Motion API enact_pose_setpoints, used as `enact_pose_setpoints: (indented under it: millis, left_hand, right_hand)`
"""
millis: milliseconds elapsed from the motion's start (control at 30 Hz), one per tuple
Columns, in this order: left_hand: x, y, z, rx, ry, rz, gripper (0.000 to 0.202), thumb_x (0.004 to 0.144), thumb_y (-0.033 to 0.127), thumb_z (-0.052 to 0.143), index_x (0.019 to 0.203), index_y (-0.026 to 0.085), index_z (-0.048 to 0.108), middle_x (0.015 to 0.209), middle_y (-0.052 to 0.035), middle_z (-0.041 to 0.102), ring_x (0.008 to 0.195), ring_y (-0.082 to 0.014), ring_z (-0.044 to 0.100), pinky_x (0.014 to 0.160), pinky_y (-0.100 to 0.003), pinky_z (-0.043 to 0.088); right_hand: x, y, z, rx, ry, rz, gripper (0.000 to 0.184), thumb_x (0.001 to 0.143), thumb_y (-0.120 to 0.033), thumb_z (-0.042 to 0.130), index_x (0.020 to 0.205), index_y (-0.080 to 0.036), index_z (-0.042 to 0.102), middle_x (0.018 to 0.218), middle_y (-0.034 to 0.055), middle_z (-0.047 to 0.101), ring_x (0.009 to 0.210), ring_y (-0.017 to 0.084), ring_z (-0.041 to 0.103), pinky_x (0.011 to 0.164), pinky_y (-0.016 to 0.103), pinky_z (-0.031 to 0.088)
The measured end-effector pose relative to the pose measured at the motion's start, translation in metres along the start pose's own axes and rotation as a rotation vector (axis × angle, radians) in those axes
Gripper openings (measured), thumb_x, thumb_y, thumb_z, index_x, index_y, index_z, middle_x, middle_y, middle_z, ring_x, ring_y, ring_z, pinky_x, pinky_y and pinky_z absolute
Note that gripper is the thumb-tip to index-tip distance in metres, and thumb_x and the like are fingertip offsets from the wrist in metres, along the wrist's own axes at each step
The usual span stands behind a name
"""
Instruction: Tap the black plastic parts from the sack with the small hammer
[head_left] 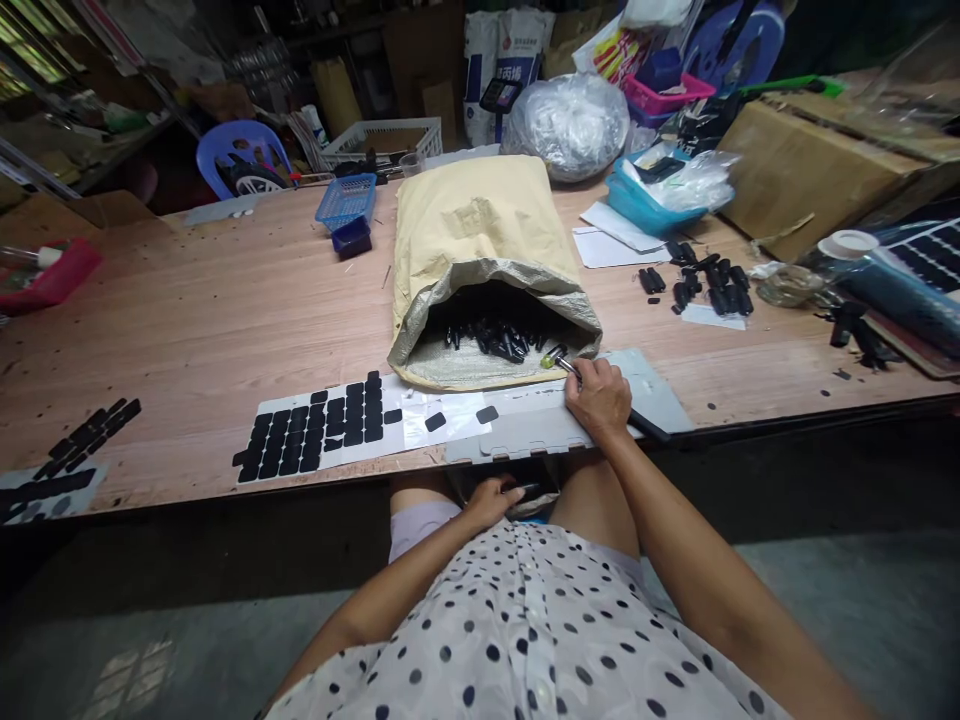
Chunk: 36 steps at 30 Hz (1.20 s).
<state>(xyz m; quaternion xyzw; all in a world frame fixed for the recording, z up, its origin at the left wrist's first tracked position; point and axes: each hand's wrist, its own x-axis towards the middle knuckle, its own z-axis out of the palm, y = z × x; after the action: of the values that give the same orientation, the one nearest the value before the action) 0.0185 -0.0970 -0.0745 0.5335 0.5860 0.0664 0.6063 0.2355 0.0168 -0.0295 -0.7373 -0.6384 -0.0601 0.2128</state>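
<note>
My right hand [600, 398] rests at the table's front edge, closed around a small hammer [568, 368] with a black handle, metal shaft and a yellow-green end on its head. That head lies at the mouth of a large tan sack [480, 215] with a silvery lining. Inside the sack's opening is a heap of small black parts [506, 340]. Down at my lap, my left hand [491, 500] is curled at the opening of a dark bag or container [541, 482] between my legs; what its fingers hold is hidden. A grey board [525, 425] lies under my right hand.
Sheets of black rounded stickers [289, 435] lie left of the board. Several black parts [712, 280] are piled at the right, near a cardboard box [825, 170] and a teal basin [645, 200]. Blue baskets [346, 203] stand behind, left of the sack.
</note>
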Motion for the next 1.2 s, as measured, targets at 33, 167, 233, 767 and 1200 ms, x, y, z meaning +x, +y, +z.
enact_pose_setpoints:
  millis: [33,167,233,767,1200]
  left_hand:
    - [0.003,-0.001,0.000,0.027,0.022,-0.055,0.031,0.090,0.030,0.060,0.116,0.017,0.071,0.077,-0.0009,0.068,0.082,-0.0194,0.065,0.077,-0.029,0.049]
    - [-0.001,0.009,-0.011,0.169,-0.018,-0.072,0.038,0.092,0.030,0.057,0.127,0.019,0.068,0.084,-0.0019,0.070,0.086,-0.0197,0.066,0.078,-0.029,0.048]
    - [-0.010,0.019,-0.019,0.228,-0.118,0.028,0.032,0.089,0.033,0.061,0.115,0.018,0.073,0.085,-0.0024,0.071,0.084,-0.0196,0.065,0.076,-0.028,0.048]
    - [0.075,0.166,-0.143,0.213,0.830,0.440,0.010,0.080,0.021,0.073,0.087,0.020,0.066,0.076,-0.0010,0.061,0.083,-0.0192,0.063,0.082,-0.030,0.049]
    - [0.034,0.097,-0.121,-0.239,0.577,0.486,0.014,0.076,0.030,0.075,0.078,0.020,0.066,0.070,0.0032,0.062,0.064,-0.0131,0.057,0.066,-0.026,0.047]
  right_hand:
    - [0.000,0.000,0.000,-0.008,-0.003,0.000,0.028,0.092,-0.025,0.050,0.111,-0.019,0.070,0.096,0.0118,0.060,0.088,0.025,0.046,0.070,0.033,0.027]
    - [0.000,-0.001,0.000,-0.043,-0.018,-0.003,0.026,0.092,-0.026,0.053,0.110,-0.019,0.070,0.096,0.0105,0.059,0.087,0.024,0.046,0.070,0.032,0.027]
    - [0.000,-0.001,0.001,-0.047,0.000,-0.006,0.025,0.092,-0.025,0.052,0.108,-0.019,0.070,0.094,0.0100,0.059,0.087,0.024,0.046,0.070,0.032,0.027]
    - [-0.001,-0.006,0.000,-0.022,0.025,-0.010,0.023,0.091,-0.023,0.051,0.104,-0.020,0.070,0.092,0.0097,0.060,0.088,0.024,0.048,0.070,0.033,0.028]
    - [0.000,-0.005,0.002,-0.038,0.010,-0.017,0.025,0.093,-0.025,0.050,0.108,-0.020,0.069,0.095,0.0106,0.059,0.089,0.025,0.047,0.072,0.033,0.029]
